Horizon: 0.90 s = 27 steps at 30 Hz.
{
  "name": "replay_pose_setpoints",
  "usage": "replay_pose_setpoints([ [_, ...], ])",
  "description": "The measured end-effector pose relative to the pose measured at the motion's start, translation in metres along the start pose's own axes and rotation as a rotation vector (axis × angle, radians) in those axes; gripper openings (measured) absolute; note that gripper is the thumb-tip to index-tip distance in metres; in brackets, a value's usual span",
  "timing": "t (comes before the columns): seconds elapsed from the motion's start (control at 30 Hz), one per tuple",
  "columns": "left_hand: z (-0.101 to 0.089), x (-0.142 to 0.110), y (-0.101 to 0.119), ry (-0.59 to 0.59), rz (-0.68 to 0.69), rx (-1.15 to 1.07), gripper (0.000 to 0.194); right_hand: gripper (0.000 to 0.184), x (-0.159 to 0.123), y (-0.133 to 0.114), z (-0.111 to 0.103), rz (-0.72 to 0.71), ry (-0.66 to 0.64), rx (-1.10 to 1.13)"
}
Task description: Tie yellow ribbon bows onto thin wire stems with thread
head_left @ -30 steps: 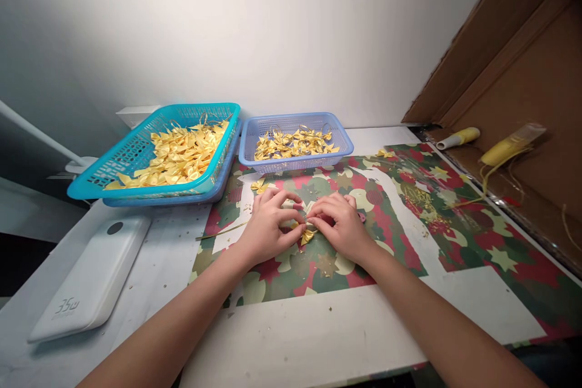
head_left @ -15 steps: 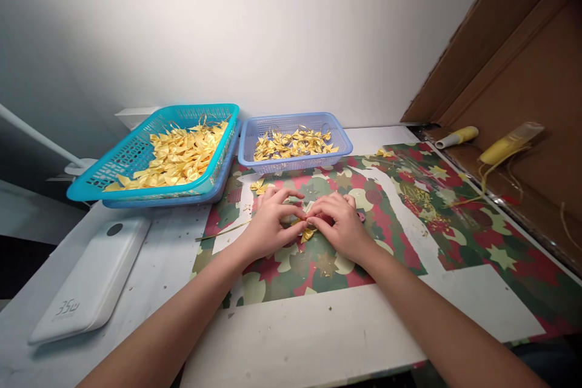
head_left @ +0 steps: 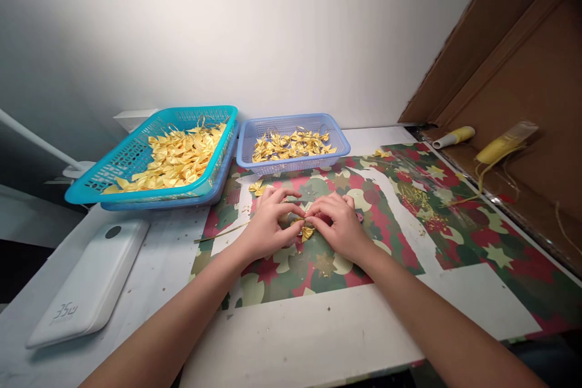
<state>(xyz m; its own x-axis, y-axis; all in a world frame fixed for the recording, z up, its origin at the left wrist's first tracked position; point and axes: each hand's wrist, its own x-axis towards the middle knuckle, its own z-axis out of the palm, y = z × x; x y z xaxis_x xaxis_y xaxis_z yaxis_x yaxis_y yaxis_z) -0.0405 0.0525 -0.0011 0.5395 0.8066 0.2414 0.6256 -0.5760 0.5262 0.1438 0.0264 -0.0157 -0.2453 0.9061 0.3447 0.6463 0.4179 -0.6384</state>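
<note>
My left hand (head_left: 271, 222) and my right hand (head_left: 337, 223) meet over the patterned sheet, fingertips pinched close together. Between them is a small yellow ribbon bow (head_left: 308, 234), its lower loops showing beneath the fingertips; the rest is covered by my fingers. A thin gold cord (head_left: 222, 234) sticks out to the left from behind my left hand; where its other end runs is hidden. Just beyond my left hand another yellow bow (head_left: 257, 187) lies on the sheet. A small pink item (head_left: 360, 217) shows partly behind my right hand.
A turquoise basket (head_left: 91, 185) heaped with yellow bows sits at back left, stacked on a blue one. Beside it is a periwinkle basket (head_left: 291, 166) of bows with gold loops. A white power bank (head_left: 91, 282) lies left. Gold scraps (head_left: 416, 200) and yellow thread spools (head_left: 504, 147) are right.
My hands stay pinched over the bow with only slight finger movement. The whole view has shifted slightly.
</note>
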Motion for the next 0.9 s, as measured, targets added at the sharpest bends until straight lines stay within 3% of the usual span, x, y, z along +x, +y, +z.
replay_pose_setpoints([
  [0.9,0.0025,0.0052,-0.0069,-0.032,-0.028,-0.054,0.019,0.016,0.0006,0.0026,0.0012,0.021,-0.003,-0.033],
])
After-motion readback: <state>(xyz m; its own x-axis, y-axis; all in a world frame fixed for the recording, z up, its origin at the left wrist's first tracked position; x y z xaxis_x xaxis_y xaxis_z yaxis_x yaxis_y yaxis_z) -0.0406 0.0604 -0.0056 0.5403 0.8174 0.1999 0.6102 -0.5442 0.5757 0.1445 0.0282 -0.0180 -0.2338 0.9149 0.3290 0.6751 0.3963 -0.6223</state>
